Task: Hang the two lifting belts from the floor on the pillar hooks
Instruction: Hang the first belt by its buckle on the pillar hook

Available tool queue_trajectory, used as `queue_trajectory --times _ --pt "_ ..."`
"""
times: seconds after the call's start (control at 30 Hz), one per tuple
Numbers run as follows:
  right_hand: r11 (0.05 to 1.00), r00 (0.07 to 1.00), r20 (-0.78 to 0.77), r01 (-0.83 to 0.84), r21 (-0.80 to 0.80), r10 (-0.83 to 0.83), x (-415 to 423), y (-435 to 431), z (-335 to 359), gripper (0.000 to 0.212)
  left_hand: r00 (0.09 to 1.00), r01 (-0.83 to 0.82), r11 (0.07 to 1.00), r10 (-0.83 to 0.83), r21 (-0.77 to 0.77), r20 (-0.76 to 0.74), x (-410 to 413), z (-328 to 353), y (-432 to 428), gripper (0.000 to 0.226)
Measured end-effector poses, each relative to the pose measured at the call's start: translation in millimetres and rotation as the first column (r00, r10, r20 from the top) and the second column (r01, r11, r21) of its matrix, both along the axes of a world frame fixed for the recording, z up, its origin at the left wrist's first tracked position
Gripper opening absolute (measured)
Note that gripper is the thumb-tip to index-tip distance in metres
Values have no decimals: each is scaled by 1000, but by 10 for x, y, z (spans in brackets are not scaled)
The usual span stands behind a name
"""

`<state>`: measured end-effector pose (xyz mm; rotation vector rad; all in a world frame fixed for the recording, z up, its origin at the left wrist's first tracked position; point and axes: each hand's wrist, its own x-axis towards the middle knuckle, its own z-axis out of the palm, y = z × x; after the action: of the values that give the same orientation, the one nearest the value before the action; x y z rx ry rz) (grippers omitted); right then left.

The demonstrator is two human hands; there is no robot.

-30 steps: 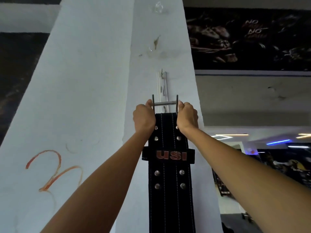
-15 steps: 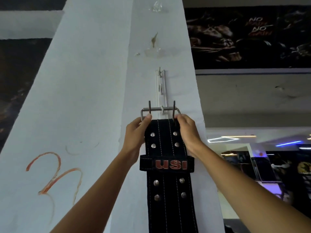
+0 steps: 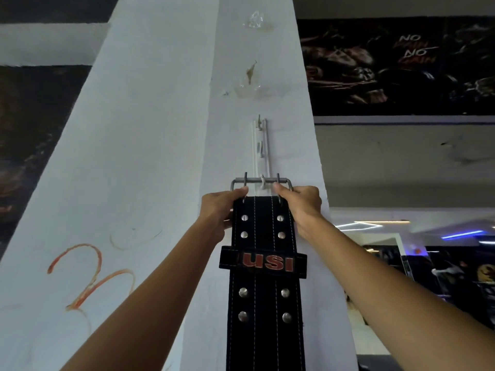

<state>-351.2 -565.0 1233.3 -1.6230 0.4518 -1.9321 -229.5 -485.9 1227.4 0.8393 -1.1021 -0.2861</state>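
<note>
A black lifting belt with silver rivets and a red "USI" label hangs down the front of the white pillar. Its metal buckle rests over the lowest white hook of a hook strip fixed to the pillar. My left hand grips the belt's top left corner below the buckle. My right hand grips the top right corner. Only one belt is in view.
Two more hooks sit higher on the strip, one of them at the top. Torn tape remains mark the pillar above. Orange scribble is on the pillar's left face. A dark poster wall is at the right.
The buckle came down from above the lowest hook and now sits over it. Both hands slid down from the buckle bar to the belt's top corners.
</note>
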Motion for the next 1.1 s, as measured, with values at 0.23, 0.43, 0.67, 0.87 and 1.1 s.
queue_trajectory --times 0.23,0.43,0.67,0.87,1.1 --pt "999 999 -6 33 -28 -33 -28 5 -32 39 999 -25 999 26 -31 30 -22 -47 -18 19" --pt "942 927 -211 -330 -61 311 -250 108 -405 31 921 -257 957 285 -136 266 -34 -455 -17 45" --pt "896 894 -61 -444 17 445 -232 149 -1672 39 990 37 992 -19 -124 142 -196 -1681 65 40" --pt "905 934 7 -348 245 357 -179 207 -2963 21 987 158 986 -157 60 -20 -172 -3040 9 20" --pt "861 965 -28 -221 457 262 -255 338 -4100 10 979 194 931 -167 308 -113 -120 -4299 140 19"
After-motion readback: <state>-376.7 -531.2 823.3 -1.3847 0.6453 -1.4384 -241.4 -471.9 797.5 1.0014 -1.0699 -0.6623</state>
